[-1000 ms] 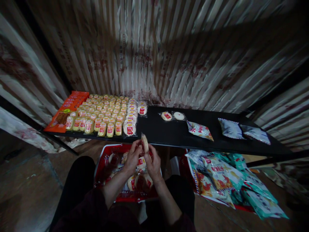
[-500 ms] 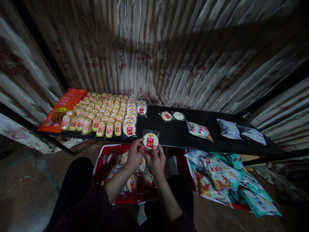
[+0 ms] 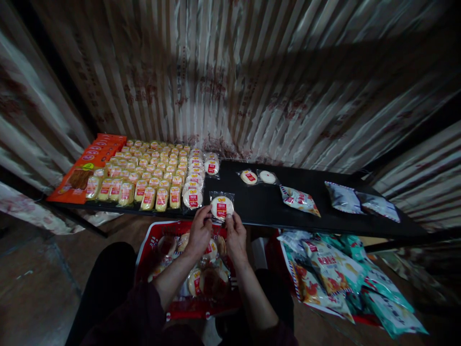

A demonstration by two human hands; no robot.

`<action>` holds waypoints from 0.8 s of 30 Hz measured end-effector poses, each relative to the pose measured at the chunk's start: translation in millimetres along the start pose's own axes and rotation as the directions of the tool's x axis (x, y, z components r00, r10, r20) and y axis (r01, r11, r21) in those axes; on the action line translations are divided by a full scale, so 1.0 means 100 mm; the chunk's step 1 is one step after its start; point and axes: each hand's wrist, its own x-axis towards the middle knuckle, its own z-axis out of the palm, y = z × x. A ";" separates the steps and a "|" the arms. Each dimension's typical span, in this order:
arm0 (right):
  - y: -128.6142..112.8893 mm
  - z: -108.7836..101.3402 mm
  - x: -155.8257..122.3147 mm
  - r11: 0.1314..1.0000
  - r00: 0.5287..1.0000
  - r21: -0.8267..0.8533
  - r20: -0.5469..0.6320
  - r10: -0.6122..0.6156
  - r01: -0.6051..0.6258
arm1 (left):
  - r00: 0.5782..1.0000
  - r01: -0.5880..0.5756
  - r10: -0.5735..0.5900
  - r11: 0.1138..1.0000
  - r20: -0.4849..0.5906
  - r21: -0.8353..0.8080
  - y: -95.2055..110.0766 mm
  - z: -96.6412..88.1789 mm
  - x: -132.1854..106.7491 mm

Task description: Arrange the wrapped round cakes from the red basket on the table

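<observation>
Packet (image 3: 222,207), round, clear-wrapped, pinched between left hand (image 3: 199,233) and right hand (image 3: 236,238) at front edge of shelf (image 3: 252,204), near red basket (image 3: 153,235). Grip at 2 lower sides seemingly keeps red label (image 3: 221,205) uncovered. Overlapping row (image 3: 193,196) of similar packets lies just beside.

Behind the held round cracker (image 3: 221,206), the black shelf (image 3: 230,179) is showing an open gap. A row of crackers (image 3: 192,196) is blocking the left. Two more crackers (image 3: 248,177) and a snack bag (image 3: 299,200) are lying in the way on the right.
</observation>
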 end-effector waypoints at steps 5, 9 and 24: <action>-0.07 0.05 0.08 0.998 1.000 0.048 0.000 0.027 -0.027 | 1.000 0.009 -0.009 1.000 0.015 0.003 0.00 0.03 0.07; -0.02 0.04 0.16 0.997 0.999 0.064 0.002 0.041 -0.041 | 1.000 -0.004 0.004 1.000 0.016 0.015 -0.01 0.06 0.12; -0.02 0.05 0.65 0.993 0.995 -0.110 0.086 -0.042 0.051 | 0.996 -0.090 0.094 0.940 0.004 0.330 0.10 0.25 0.44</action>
